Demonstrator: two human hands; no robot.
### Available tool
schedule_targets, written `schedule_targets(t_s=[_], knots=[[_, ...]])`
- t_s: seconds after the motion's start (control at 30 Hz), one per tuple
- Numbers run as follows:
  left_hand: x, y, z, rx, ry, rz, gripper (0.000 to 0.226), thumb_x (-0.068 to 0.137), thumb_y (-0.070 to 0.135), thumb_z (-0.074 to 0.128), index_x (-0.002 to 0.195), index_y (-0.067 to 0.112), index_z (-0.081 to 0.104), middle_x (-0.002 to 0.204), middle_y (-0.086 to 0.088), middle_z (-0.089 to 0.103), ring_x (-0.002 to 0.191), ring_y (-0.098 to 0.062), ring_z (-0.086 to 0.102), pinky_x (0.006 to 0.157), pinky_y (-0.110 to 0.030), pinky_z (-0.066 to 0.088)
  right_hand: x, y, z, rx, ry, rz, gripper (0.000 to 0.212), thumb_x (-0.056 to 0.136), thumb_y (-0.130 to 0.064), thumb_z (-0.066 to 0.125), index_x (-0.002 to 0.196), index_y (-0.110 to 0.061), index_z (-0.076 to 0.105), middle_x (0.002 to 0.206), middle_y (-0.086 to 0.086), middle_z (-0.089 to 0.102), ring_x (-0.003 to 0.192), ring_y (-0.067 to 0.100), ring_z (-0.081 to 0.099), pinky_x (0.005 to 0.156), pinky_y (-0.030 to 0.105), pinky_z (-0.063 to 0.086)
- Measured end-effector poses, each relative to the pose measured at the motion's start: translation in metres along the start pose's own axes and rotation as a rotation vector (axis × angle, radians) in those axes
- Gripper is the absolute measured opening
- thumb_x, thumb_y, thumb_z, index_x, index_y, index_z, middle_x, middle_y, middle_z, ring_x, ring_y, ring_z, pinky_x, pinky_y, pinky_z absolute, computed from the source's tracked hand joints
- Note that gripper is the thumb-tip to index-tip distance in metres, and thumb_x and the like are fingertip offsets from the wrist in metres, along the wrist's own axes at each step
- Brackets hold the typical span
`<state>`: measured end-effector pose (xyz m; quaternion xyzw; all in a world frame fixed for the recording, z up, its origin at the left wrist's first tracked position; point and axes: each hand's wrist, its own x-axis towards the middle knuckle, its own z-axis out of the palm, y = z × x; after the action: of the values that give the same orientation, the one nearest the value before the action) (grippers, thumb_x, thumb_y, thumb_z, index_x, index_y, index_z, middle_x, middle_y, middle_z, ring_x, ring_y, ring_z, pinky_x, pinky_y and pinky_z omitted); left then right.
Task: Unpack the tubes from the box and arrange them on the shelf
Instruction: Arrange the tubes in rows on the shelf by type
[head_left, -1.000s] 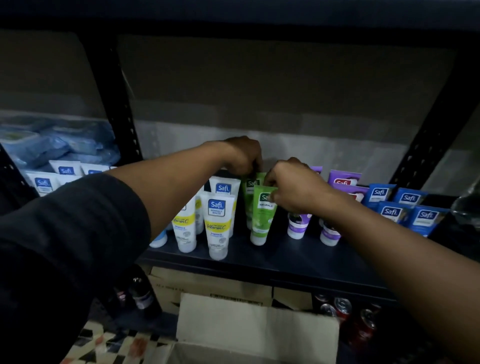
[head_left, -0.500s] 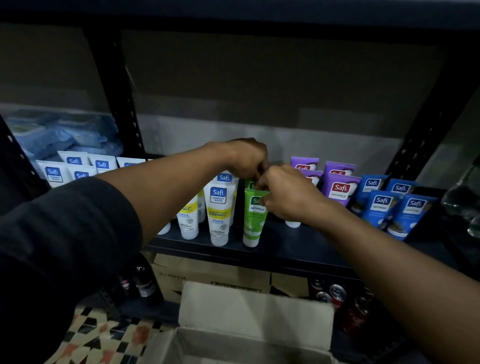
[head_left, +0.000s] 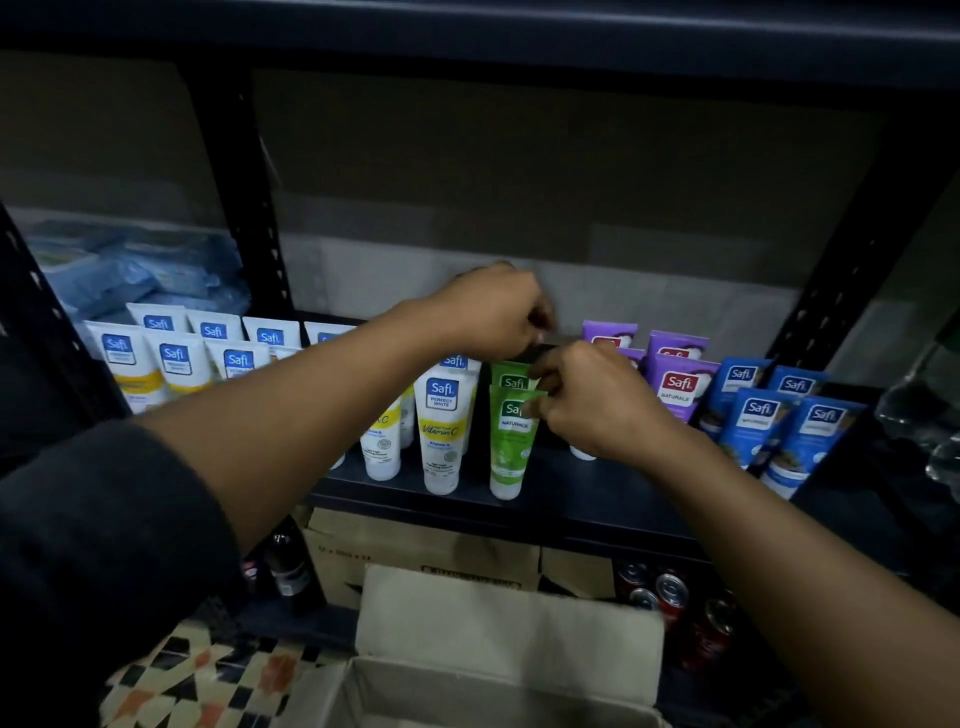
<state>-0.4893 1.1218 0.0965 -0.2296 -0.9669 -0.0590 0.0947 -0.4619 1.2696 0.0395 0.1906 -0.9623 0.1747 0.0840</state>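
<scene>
Fingers (head_left: 545, 374) of right hand (head_left: 597, 405) pinching top of front green tube (head_left: 511, 447), upright on shelf (head_left: 597, 493) between white tubes (head_left: 441, 431) and purple tubes (head_left: 678, 389), left hand (head_left: 498, 312) curled just behind, its grip hidden, box (head_left: 509, 613) near, below

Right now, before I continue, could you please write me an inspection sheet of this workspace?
Surface: dark shelf, tubes in rows, caps down.
Job's things: front green tube and rear green tube between white tubes and purple tubes; blue tubes at the right; open box below.
Clutter: blue packs at the left; cans, dark bottle and cartons under the shelf.
Grips: right grip pinches the front green tube's top; left grip is curled above the rear green tube, contact blurred.
Cables: nothing seen.
Surroundings: grey wall behind, tiled floor, dim light.
</scene>
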Motion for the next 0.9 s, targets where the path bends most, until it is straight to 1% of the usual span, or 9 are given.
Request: schedule_targets(t_s=[0.13,0.2,0.33,0.47,0.53,0.6,0.67,0.8,0.9], knots=[[-0.078,0.032,0.019,-0.401,0.581,-0.068,0.030,0.096,0.019,0.048,0.121,0.025,0.064,0.117,0.010,0.066,0.110,-0.007,0.058,0.095,-0.025,0.044,-0.034,0.012,0.018,0.455,0.300,0.157,0.040,0.089,-0.019,0.068,0.127,-0.013,0.061,0.119,-0.002,0.068,0.108,0.013,0.064,0.092,0.025,0.050],[-0.122,0.049,0.054,-0.693,0.688,-0.163,0.033,0.097,0.023,0.045,0.126,0.023,0.061,0.123,0.014,0.062,0.116,0.001,0.055,0.097,-0.024,0.044,-0.051,0.015,0.048,0.736,0.323,0.244,0.052,0.091,-0.016,0.066,0.141,-0.015,0.050,0.138,-0.001,0.056,0.121,0.011,0.056,0.097,0.018,0.041],[-0.149,0.077,0.127,-1.176,0.443,-0.479,0.050,0.092,0.051,0.038,0.141,0.040,0.037,0.147,0.023,0.037,0.134,0.012,0.031,0.112,-0.018,0.025,-0.063,0.008,0.108,1.015,0.184,0.322,0.078,0.088,-0.035,0.058,0.155,-0.026,0.018,0.161,-0.010,0.020,0.143,-0.001,0.022,0.120,0.031,0.022],[-0.126,0.081,0.156,-1.360,0.343,-0.571,0.067,0.092,0.056,0.023,0.152,0.028,0.011,0.146,0.027,0.015,0.101,0.044,0.023,0.089,0.006,0.020,-0.060,-0.008,0.128,1.185,0.117,0.361,0.089,0.079,-0.057,0.050,0.154,-0.038,0.006,0.162,-0.015,0.013,0.147,-0.001,0.015,0.123,0.038,0.016],[-0.115,0.077,0.166,-1.401,0.356,-0.587,0.078,0.090,0.068,0.022,0.153,0.025,0.011,0.153,0.020,0.015,0.114,0.037,0.022,0.102,-0.003,0.020,-0.058,-0.012,0.136,1.253,0.116,0.374,0.094,0.074,-0.064,0.049,0.154,-0.040,0.006,0.162,-0.015,0.018,0.147,0.001,0.017,0.123,0.039,0.016],[-0.108,0.074,0.175,-1.442,0.373,-0.613,0.095,0.078,0.084,0.026,0.153,0.026,0.018,0.157,0.013,0.021,0.136,0.014,0.022,0.118,-0.024,0.018,-0.055,-0.013,0.138,1.305,0.112,0.378,0.094,0.074,-0.062,0.050,0.154,-0.037,0.010,0.160,-0.013,0.023,0.146,0.002,0.022,0.123,0.039,0.018],[-0.106,0.072,0.183,-1.469,0.373,-0.638,0.109,0.066,0.094,0.028,0.151,0.026,0.025,0.155,0.011,0.030,0.141,0.002,0.025,0.120,-0.036,0.019,-0.053,-0.014,0.140,1.331,0.110,0.362,0.086,0.081,-0.052,0.052,0.156,-0.032,0.016,0.157,-0.010,0.033,0.143,0.004,0.032,0.122,0.038,0.023],[-0.104,0.072,0.186,-1.450,0.404,-0.636,0.112,0.064,0.095,0.024,0.151,0.025,0.025,0.156,0.012,0.028,0.142,0.003,0.023,0.121,-0.034,0.019,-0.053,-0.010,0.143,1.321,0.105,0.339,0.070,0.095,-0.036,0.048,0.156,-0.028,0.016,0.152,-0.009,0.042,0.137,0.003,0.040,0.119,0.032,0.028],[-0.101,0.069,0.184,-1.395,0.425,-0.639,0.089,0.083,0.078,0.018,0.153,0.023,0.017,0.159,0.011,0.017,0.143,0.004,0.015,0.120,-0.027,0.014,-0.049,-0.005,0.144,1.349,0.125,0.340,0.059,0.104,-0.020,0.041,0.156,-0.026,0.014,0.152,-0.009,0.041,0.135,0.003,0.042,0.112,0.023,0.032]])
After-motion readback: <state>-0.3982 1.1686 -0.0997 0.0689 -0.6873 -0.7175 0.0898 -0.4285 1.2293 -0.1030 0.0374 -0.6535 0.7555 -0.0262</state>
